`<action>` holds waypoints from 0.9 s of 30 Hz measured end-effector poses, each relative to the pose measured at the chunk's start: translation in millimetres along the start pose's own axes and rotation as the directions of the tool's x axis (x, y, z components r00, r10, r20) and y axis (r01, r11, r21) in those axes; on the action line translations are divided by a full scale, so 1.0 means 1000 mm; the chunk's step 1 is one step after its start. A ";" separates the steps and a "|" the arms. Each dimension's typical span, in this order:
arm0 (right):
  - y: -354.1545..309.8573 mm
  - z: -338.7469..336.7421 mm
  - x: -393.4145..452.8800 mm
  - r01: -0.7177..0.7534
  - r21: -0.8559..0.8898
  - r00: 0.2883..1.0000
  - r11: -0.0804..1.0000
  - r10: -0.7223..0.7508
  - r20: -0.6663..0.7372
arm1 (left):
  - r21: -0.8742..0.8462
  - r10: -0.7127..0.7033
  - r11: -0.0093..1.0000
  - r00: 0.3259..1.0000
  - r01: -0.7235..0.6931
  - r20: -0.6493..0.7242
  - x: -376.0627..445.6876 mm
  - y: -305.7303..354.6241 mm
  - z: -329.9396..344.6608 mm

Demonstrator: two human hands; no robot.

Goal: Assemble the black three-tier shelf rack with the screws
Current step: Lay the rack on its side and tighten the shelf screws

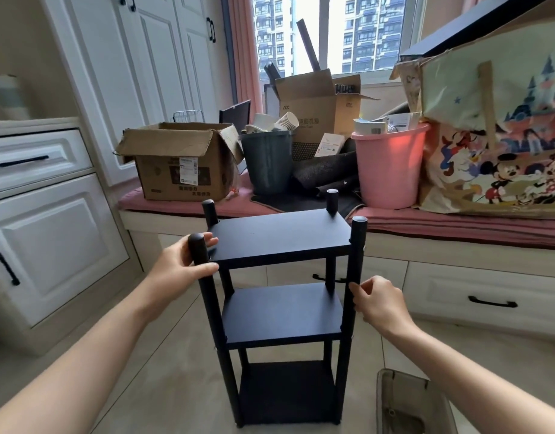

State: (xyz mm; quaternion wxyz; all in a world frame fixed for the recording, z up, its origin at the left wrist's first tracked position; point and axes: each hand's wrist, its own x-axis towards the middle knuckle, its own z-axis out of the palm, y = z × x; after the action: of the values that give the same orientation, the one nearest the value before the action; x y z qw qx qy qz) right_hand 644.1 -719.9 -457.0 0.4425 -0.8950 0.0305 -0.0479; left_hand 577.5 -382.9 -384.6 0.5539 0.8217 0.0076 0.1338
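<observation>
On the floor, the rack (282, 308) stands upright; left hand (179, 264) grips its front-left post, right hand (379, 299) pinches the front-right.

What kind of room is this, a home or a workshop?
Most likely a room in a home, used partly for storage: white cabinets along the wall, a cushioned window seat piled with boxes and bins, and apartment towers outside the window.
</observation>
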 end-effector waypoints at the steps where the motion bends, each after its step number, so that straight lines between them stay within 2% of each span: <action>1: -0.002 -0.001 0.000 0.014 -0.016 1.000 1.000 -0.014 -0.005 | 0.032 0.014 0.999 1.000 -0.015 0.018 -0.002 -0.003 0.000; 4: -0.004 -0.002 0.001 0.035 -0.029 0.999 0.999 -0.036 -0.001 | 0.131 0.072 0.988 0.994 -0.082 0.076 -0.007 -0.008 0.000; 8: -0.005 -0.001 0.010 -0.010 0.032 0.991 0.999 0.006 0.132 | 0.224 0.162 0.957 0.981 -0.183 0.109 -0.016 -0.007 0.011; 10: -0.007 -0.002 0.013 -0.022 0.010 0.982 1.000 0.020 0.187 | 0.264 0.217 0.933 0.969 -0.242 0.122 -0.021 -0.006 0.021; 13: -0.013 -0.002 0.010 0.014 -0.057 0.994 0.998 -0.007 0.106 | 0.321 0.302 0.883 0.938 -0.342 0.168 -0.027 -0.004 0.033; 14: -0.017 -0.001 0.007 0.042 -0.038 0.996 0.998 -0.038 0.085 | 0.339 0.343 0.857 0.921 -0.388 0.185 -0.029 -0.003 0.037; 15: -0.024 0.000 0.002 0.055 0.054 0.993 0.997 -0.060 0.101 | 0.355 0.386 0.828 0.900 -0.434 0.202 -0.030 -0.002 0.042; 17: -0.047 0.000 -0.011 -0.067 0.387 0.970 0.920 -0.030 0.240 | 0.382 0.461 0.769 0.858 -0.513 0.226 -0.032 0.002 0.053; 19: -0.065 0.001 -0.020 -0.249 0.601 0.922 0.759 -0.005 0.387 | 0.386 0.509 0.730 0.826 -0.564 0.244 -0.035 0.006 0.064; 21: -0.075 0.001 -0.026 -0.302 0.671 0.898 0.678 -0.033 0.438 | 0.379 0.532 0.711 0.805 -0.592 0.261 -0.037 0.011 0.074; 27: -0.074 0.000 -0.026 -0.354 0.786 0.869 0.507 -0.131 0.476 | 0.434 0.563 0.663 0.788 -0.610 0.249 -0.040 0.017 0.091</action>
State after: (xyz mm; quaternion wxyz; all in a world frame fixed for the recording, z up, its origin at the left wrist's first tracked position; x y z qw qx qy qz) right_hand 619.4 -672.3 -400.1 0.8192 -0.5371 -0.0472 0.1955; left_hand 557.6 -478.8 -409.8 0.2523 0.8980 -0.2496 0.2601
